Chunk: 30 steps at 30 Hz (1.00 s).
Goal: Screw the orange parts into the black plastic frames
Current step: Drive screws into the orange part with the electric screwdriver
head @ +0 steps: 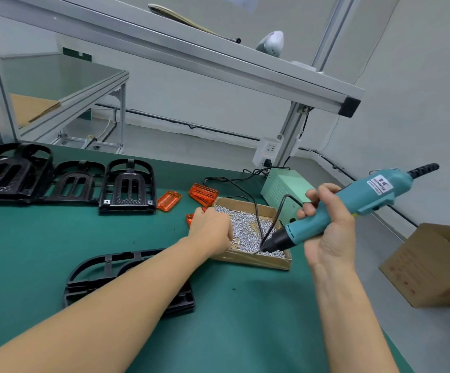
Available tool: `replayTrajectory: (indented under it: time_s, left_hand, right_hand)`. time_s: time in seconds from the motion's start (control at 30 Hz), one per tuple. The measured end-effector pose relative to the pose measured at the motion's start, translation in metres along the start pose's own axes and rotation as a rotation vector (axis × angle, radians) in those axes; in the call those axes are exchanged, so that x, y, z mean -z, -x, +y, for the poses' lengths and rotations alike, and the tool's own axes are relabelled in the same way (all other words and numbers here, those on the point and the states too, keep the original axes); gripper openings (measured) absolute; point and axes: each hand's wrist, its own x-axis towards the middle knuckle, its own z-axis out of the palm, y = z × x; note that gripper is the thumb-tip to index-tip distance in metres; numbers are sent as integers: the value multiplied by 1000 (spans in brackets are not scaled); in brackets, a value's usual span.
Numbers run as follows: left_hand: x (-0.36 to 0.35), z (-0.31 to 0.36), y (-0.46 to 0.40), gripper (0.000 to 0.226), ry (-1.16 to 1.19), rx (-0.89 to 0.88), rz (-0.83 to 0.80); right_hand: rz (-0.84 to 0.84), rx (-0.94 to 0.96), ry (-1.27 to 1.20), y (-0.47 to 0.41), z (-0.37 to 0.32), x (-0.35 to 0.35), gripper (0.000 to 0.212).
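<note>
On the green bench mat [57, 238] one black plastic frame [105, 267] lies near the front edge, partly hidden under the left forearm, which crosses above it. Three more black frames stand in a row along the back left edge: the leftmost [8, 173] at the corner, which may be more than one stacked, the middle one [76, 181], and the rightmost one [128, 185], lying touching or overlapping one another. Three lots of orange parts show behind the tray of screws [248, 232]: a single flat piece [168, 200] just right of the last frame, a small stack [203, 193] at the tray's back left corner, and one more piece [190, 218] mostly hidden by the left hand [210, 228]. That hand reaches over the tray's left wall with its fingers curled down into the pile of small silver screws; whether they pinch a screw cannot be told, since the knuckles cover the tips. The right hand [328, 224] has its fingers wrapped firmly round the one teal electric screwdriver [353, 205], held slanted with its black nose low over the tray's front right corner, its tip among the screws. One pale green power box [285, 189] sits behind the tray at the back edge, with a black cord running across the tray. One open cardboard box [433, 267] stands off the right edge.
</note>
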Motion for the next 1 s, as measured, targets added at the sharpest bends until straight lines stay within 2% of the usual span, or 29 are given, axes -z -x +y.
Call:
replayTrajectory:
  time_s: [0.33, 0.43, 0.5, 0.57, 0.7, 0.77, 0.83, 0.9, 1.0]
  left_hand:
    - [-3, 11, -11, 15, -135, -36, -113]
    - [-2, 8, -8, 14, -76, -68, -88]
    - [2, 4, -2, 15, 83, -75, -15]
    - [8, -4, 7, 15, 364, -43, 37]
    - [24, -26, 35, 12, 984, 34, 30]
    - [31, -37, 51, 10, 1201, 85, 12]
    - [36, -47, 67, 9, 1349, 143, 0]
    - [40, -55, 84, 18, 1469, 183, -9]
    - [43, -61, 104, 20, 1589, 213, 13]
  right_hand:
    - [37, 45, 7, 1, 10, -2, 24]
    - [35, 56, 9, 3, 11, -2, 24]
    - [41, 60, -4, 5, 10, -1, 24]
    - [56, 60, -21, 7, 9, 0, 22]
    - [60, 32, -63, 12, 9, -3, 17]
    - [37, 6, -104, 14, 10, -8, 17]
    - [4, -8, -155, 18, 11, -16, 18]
    - [-22, -8, -210, 22, 13, -25, 18]
    - [-75, -17, -292, 31, 17, -40, 17]
